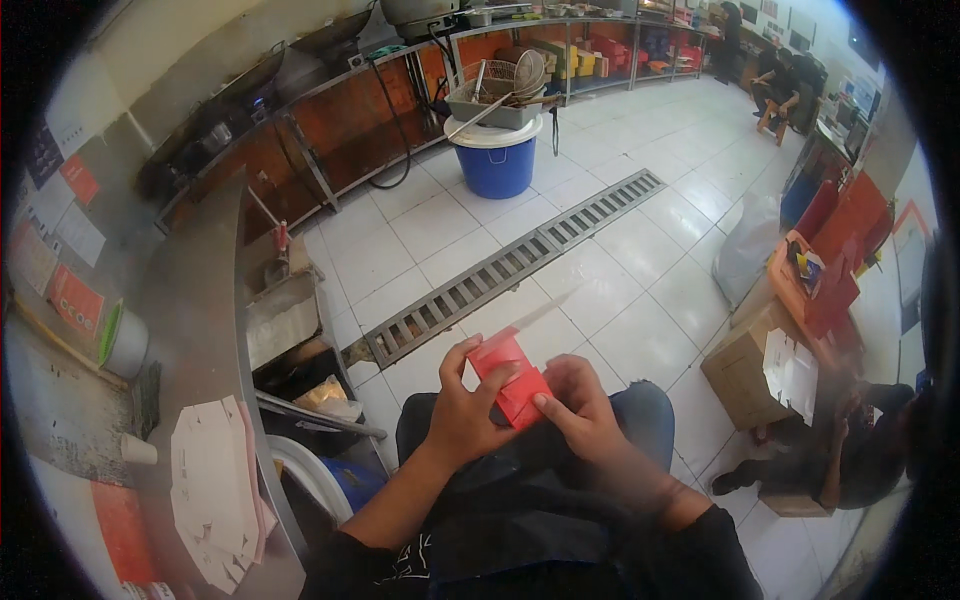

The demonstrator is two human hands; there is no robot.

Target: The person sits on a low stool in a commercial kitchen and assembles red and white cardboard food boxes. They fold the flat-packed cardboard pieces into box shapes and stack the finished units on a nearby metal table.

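Above my lap, both hands hold a small red cardboard box that looks partly folded, with a pale flap sticking up at its far end. My left hand grips its left side, the thumb lying across the red face. At the near right edge, the thumb of my right hand presses on the card while the other fingers curl behind it. On the metal counter to my left lies a stack of flat, unfolded white carton blanks.
A brown carton stands to the right, near a seated person. A long drain grate crosses the tiled floor ahead. Beyond it stands a blue bucket topped with a wire basket. Woks line the far left; more people sit far off.
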